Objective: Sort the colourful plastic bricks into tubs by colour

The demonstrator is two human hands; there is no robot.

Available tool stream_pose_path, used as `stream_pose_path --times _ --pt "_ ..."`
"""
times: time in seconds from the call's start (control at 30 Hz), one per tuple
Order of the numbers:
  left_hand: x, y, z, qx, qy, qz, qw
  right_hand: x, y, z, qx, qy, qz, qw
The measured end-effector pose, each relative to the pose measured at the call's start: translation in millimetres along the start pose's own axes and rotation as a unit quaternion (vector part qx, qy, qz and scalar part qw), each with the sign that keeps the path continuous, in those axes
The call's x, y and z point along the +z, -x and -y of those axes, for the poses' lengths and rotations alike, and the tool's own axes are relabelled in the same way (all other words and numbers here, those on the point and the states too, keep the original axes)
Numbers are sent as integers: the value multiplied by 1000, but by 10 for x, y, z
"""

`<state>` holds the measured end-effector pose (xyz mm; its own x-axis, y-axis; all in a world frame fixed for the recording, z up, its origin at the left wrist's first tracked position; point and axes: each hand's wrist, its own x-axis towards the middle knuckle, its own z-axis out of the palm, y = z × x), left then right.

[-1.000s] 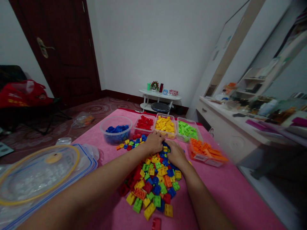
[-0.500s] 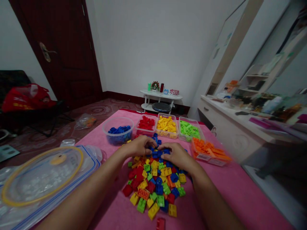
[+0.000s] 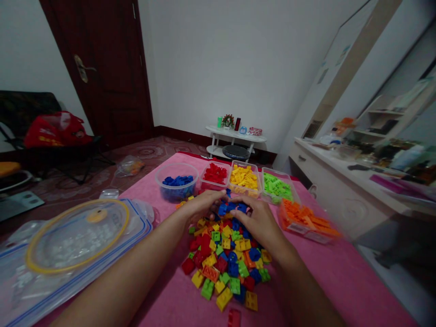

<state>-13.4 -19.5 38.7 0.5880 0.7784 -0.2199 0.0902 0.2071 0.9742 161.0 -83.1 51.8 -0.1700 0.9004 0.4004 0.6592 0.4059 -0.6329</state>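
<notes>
A heap of mixed coloured bricks [image 3: 226, 261] lies on the pink cloth [image 3: 327, 272]. At its far end my left hand [image 3: 200, 205] and my right hand [image 3: 257, 220] are cupped together around a bunch of blue bricks [image 3: 233, 208], fingers curled on them. Behind stand a round tub of blue bricks [image 3: 177, 186] and boxes of red bricks [image 3: 215, 175], yellow bricks [image 3: 244, 178] and green bricks [image 3: 276, 187]. An orange-brick box [image 3: 306, 220] sits to the right.
Clear plastic lids with a yellow ring [image 3: 76, 238] lie on the left of the cloth. A white dresser [image 3: 344, 181] runs along the right. A small white table [image 3: 235, 138] stands by the far wall, a dark door [image 3: 109, 68] at left.
Both hands pulled back from the far end of the heap and closed toward each other, gathering blue bricks between them. The camera view shifted slightly left.
</notes>
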Motion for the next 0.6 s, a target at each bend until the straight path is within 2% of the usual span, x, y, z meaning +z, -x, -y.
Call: stream_pose_path --times 0.07,0.13,0.27,0.33,0.4,0.47,0.5,0.53,0.57,0.6 --pt "58 24 4 -28 72 59 995 34 3 44 -26 -13 -24 999" --pt "96 39 18 -36 99 101 989 56 5 57 -30 -12 -39 999" --pt "104 39 21 -21 103 107 989 32 -4 43 -23 5 -68 997" --pt "50 36 -27 3 80 83 993 3 -15 26 -27 18 -79 996" --pt "-69 38 -106 41 30 13 999 -16 -22 -2 -29 29 -73 997" --pt "-255 45 -189 94 -53 -118 987 -15 -20 -40 -24 40 -48 998" --pt "-365 48 -219 126 -109 -201 965 -6 -16 -59 -17 47 -33 998" --pt "-479 51 -235 155 -175 -278 932 6 -10 -75 -8 56 -18 998" --pt "-587 53 -236 177 -244 -346 888 22 -4 -87 2 66 -4 998" --pt "-681 52 -222 189 -311 -390 846 36 2 -96 13 78 9 997"
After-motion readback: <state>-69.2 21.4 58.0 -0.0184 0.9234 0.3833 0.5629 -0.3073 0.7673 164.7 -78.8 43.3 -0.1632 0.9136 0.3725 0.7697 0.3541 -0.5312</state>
